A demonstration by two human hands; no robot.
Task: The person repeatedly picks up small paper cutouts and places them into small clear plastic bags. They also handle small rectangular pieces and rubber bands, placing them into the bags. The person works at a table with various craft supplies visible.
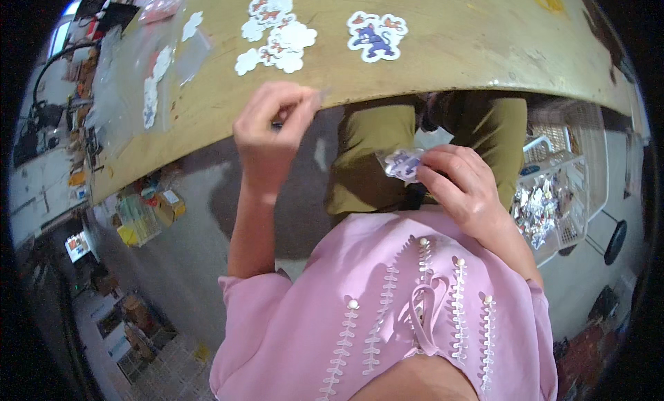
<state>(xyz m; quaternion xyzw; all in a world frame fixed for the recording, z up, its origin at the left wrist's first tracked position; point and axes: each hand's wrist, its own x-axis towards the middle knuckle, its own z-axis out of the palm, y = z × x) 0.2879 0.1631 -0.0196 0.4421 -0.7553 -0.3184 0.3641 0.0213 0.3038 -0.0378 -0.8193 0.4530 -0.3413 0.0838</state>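
Observation:
My right hand (465, 188) is over my lap and holds a small clear bag with a purple cartoon sticker (403, 164) between thumb and fingers. My left hand (271, 128) is raised at the near edge of the yellowish wooden table (456, 62), its thumb and fingertips pinched together; I cannot make out anything in the pinch. On the table beyond it lie a heap of white cloud-shaped stickers (277, 31) and a single blue cat sticker (377, 36).
Clear plastic sleeves (149, 76) with more stickers lie on the table's left part. A white wire basket (577, 173) full of bagged items stands by my right knee. Boxes and clutter sit on the floor at the left (142, 218).

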